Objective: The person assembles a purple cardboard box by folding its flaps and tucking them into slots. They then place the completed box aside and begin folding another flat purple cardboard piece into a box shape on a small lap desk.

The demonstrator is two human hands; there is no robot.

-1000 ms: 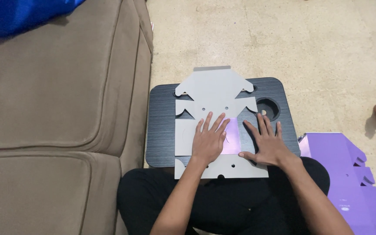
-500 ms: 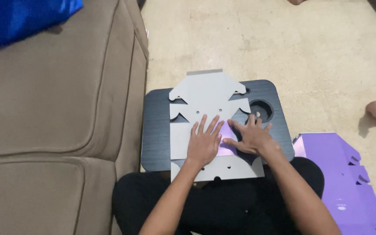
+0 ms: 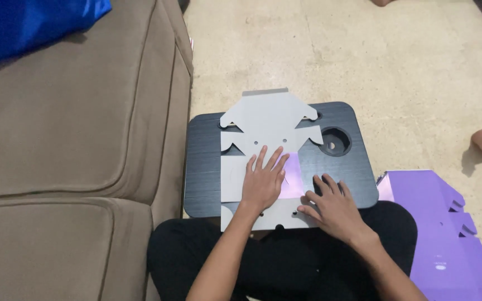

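Beige stone floor (image 3: 397, 61) surrounds one black lap tray (image 3: 202, 167) resting across the person's legs, and on it lies one flat grey die-cut cardboard box blank (image 3: 269, 120) showing a purple inner face where a panel is turned. Neither hand grasps anything: the left hand (image 3: 262, 183) lies flat and spread on the blank's middle, pinning it, while the right hand (image 3: 335, 209), at its four o'clock, has curled fingertips pressing the blank's near edge. If the left palm slips, the blank could skate off the smooth tray, and uneven pressure might crease it off its fold line. At three o'clock lies one stack of purple blanks (image 3: 436, 223); at nine o'clock, one brown sofa (image 3: 68, 145) with one blue cushion (image 3: 29, 22).
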